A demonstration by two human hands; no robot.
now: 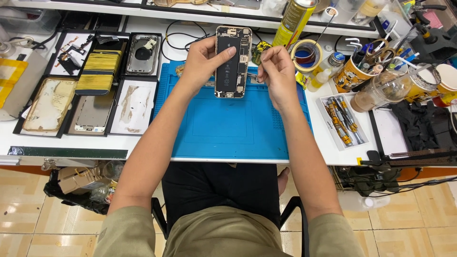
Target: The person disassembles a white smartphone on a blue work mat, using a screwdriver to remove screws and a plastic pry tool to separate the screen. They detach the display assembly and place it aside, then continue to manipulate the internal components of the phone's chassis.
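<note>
The blue mat (228,128) is spread under both hands on the white bench (333,143). Black trays (90,85) of phone parts are laid out well to the left of the left hand. A yellow can (296,19) and a tape roll (305,53) are seen just beyond the right hand, with cups (352,74) of tools further right. The opened phone (233,62) is held upright above the mat, gripped at its left edge by the left hand (204,62), thumb pressed across the battery. The right hand (278,71) is closed in a pinch on a thin tool (252,75), its tip brought against the phone's right edge
</note>
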